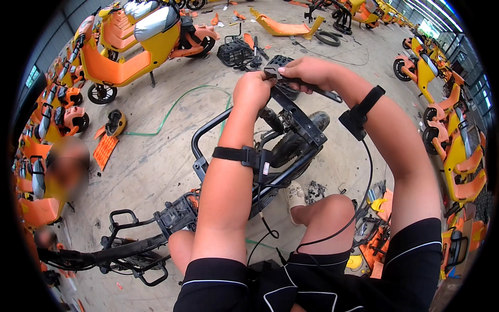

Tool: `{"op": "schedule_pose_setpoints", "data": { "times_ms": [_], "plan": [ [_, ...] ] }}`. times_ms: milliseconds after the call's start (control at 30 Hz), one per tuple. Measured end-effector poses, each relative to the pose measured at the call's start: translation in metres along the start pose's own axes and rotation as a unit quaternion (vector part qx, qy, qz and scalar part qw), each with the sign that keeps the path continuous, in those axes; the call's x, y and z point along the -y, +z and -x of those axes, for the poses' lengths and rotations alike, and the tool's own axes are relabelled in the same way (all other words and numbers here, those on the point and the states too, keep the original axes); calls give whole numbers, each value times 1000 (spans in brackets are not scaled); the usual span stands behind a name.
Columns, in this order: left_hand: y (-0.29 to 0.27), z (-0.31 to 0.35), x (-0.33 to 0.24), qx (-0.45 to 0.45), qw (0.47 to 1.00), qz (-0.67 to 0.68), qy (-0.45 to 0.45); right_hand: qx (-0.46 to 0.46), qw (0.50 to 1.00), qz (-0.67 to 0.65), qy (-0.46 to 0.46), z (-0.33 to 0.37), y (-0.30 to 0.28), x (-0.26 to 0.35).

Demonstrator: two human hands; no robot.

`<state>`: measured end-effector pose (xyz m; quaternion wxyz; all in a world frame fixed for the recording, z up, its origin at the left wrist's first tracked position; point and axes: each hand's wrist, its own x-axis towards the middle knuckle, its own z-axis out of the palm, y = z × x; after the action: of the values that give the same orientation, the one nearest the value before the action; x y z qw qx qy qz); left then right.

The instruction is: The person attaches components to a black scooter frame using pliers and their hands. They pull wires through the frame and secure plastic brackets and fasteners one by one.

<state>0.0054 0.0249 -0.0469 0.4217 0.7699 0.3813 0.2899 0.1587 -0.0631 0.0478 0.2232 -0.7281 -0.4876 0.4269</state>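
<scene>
In front of me is a stripped black scooter frame (299,115) with a tyre (291,148) under its far end. My right hand (307,73) is closed round a dark hand tool (328,94) with a long handle, either pliers or a wrench. Its grey head points left, over the far end of the frame. My left hand (251,90) is closed at that same end, right beside the tool's head. Whatever its fingers pinch is hidden. Both forearms carry black straps with small boxes and cables.
Yellow and orange scooters (125,62) stand at the left, and more (449,140) at the right. Black plastic baskets (234,52) lie beyond my hands. A green strap (174,106) and a yellow helmet (115,122) are on the floor. Loose orange parts (374,247) lie by my right knee.
</scene>
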Motion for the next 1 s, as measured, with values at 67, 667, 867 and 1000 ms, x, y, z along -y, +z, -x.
{"op": "schedule_pose_setpoints", "data": {
  "times_ms": [67,667,867,1000],
  "plan": [
    [-1,-3,6,-3,1000,-8,7,-3,1000,-25,8,-1,4,0],
    [-3,5,-5,-12,999,-38,8,-7,999,-30,43,-3,0,2],
    [-2,5,-3,-8,998,-51,29,18,998,-43,37,-9,-5,-1],
    [-2,3,-2,-1,998,-45,46,47,997,-55,9,-13,-14,-6]
  ]
}}
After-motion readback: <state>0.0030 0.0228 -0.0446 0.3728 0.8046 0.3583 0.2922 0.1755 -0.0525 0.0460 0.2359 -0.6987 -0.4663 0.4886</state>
